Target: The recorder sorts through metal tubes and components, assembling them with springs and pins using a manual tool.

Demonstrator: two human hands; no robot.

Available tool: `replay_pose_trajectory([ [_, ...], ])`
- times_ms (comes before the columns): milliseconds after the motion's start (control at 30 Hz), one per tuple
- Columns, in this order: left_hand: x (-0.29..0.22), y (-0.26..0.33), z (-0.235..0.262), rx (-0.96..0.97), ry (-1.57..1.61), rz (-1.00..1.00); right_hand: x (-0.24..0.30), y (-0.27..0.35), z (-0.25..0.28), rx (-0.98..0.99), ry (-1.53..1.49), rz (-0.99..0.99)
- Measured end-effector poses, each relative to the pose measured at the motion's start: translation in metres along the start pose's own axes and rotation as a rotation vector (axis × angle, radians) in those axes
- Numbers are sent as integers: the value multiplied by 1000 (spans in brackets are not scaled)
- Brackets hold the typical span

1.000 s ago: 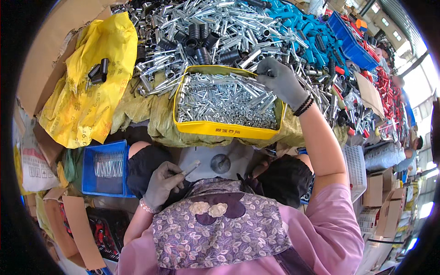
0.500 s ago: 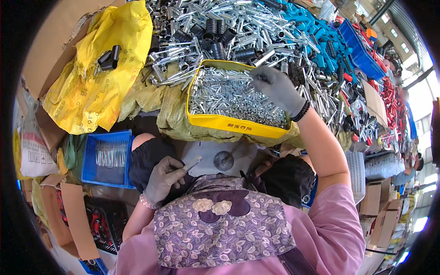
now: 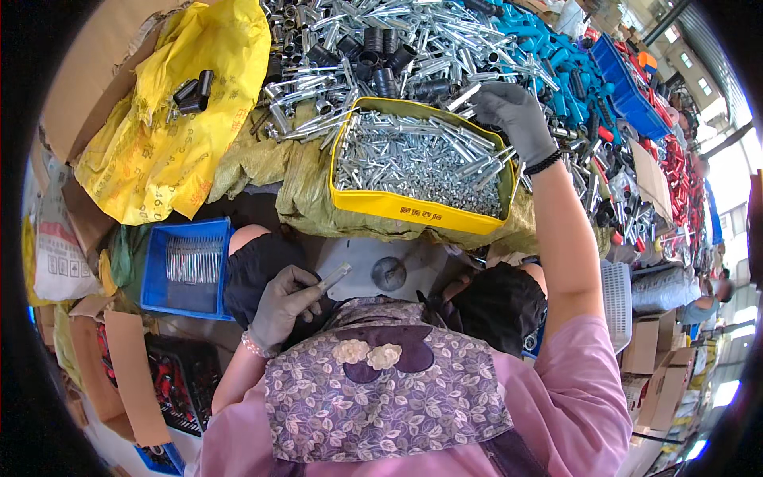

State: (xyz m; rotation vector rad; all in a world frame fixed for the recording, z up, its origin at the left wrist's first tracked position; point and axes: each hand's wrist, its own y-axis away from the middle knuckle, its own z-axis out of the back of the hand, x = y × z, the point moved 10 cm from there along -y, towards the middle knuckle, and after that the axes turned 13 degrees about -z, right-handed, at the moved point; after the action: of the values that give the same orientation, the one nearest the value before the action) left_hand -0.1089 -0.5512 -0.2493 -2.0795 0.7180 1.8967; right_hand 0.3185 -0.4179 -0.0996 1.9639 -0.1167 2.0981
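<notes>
My left hand (image 3: 288, 308), in a grey glove, is closed in a pinch around a short silver metal piece (image 3: 335, 277) above my lap. One end of that piece sticks out past the fingertips; the rest is covered. My right hand (image 3: 517, 119), gloved too, reaches over the back right corner of a yellow tray (image 3: 421, 211). Its fingers are curled at the edge of the metal heap, close to a bright silver bar (image 3: 463, 98). Whatever they grip is hidden. Small screws and silver pins (image 3: 397, 155) fill the tray, with longer rods along its right side.
Behind the tray rises a heap of silver tubes (image 3: 445, 40), with black sleeves (image 3: 385, 82) and blue-green parts (image 3: 556, 95). A yellow sack (image 3: 171, 119) lies on the left. Below it stands a blue bin (image 3: 184, 298) holding a row of silver pieces.
My right hand has moved right and slightly back, from over the tray to the heap behind its right corner. Long rods at the tray's right side now show. My left hand keeps its piece.
</notes>
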Motion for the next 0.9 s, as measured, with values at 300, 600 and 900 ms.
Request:
replay_pose_trajectory([
  [300,-4,-3,-5,1,-26,25,-8,0,-3,-71,80,6],
  [600,0,-4,-12,21,45,57,-8,-1,-16,-21,303,52],
  [900,-11,-4,-18,11,-11,27,-19,-9,-13,-57,71,58],
])
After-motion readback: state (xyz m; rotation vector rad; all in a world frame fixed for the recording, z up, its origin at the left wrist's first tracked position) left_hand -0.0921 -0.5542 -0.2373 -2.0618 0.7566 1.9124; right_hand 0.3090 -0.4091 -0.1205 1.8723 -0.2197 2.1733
